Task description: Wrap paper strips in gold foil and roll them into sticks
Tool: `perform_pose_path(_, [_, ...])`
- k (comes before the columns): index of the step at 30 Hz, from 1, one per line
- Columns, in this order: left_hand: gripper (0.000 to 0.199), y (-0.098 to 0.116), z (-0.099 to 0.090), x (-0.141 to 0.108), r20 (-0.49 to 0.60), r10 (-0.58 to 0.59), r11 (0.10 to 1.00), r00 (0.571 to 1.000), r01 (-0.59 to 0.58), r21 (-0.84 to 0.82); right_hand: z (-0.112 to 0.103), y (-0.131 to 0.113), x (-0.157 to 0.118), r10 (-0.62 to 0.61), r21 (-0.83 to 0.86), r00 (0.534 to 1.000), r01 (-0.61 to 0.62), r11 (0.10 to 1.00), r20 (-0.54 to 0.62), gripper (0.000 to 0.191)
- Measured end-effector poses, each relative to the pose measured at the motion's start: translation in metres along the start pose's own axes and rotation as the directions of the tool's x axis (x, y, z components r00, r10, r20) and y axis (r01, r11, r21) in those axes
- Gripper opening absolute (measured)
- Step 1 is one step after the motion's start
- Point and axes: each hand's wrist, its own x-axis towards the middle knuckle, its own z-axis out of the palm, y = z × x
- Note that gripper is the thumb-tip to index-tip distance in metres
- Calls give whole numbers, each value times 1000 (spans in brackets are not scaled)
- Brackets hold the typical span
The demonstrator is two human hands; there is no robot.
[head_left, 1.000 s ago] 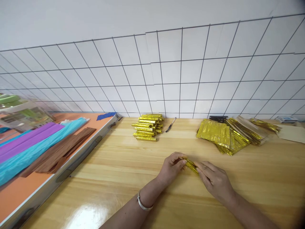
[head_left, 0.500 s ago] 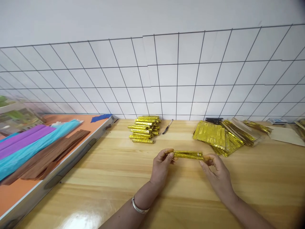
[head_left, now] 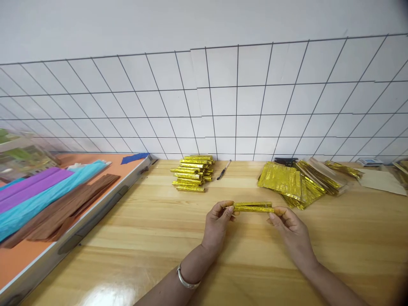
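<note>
A narrow folded strip of gold foil (head_left: pixel 253 208) is held level above the wooden table, with a thin gap between its two long layers. My left hand (head_left: pixel 218 221) pinches its left end between thumb and fingers. At the right end, my right hand (head_left: pixel 288 223) grips the foil with thumb and fingertips. Beyond the hands to the left lies a pile of rolled gold foil sticks (head_left: pixel 193 173). Flat gold foil sheets (head_left: pixel 282 180) are stacked at the back right.
A pen (head_left: pixel 224 170) lies beside the rolls. Further right are a black item (head_left: pixel 286 161) and a pale sheet (head_left: pixel 382 182). On the left, an orange-topped surface with a raised edge (head_left: pixel 105 202) carries purple, turquoise (head_left: pixel 54 197) and brown (head_left: pixel 75 206) crepe strips.
My right hand has closed in on the right end of the strip. The gap between the foil layers looks slightly wider, and both hands have shifted a little.
</note>
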Motion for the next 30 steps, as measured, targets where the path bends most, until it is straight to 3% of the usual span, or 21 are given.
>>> perform_pose_path(9, [33,4,3,-1,146,-69,993,987,55,102,-4,-6,1,24,-64,999,-27,998,-46,32])
perform_pose_path(18, [25,-4,3,-2,270,-98,986,958,57,157,-3,-4,1,-3,43,999,5,999,-50,27])
perform_pose_path(30, [20,-8,0,-1,271,-65,984,960,16,179,-6,-6,2,-21,-11,999,21,1000,-46,23])
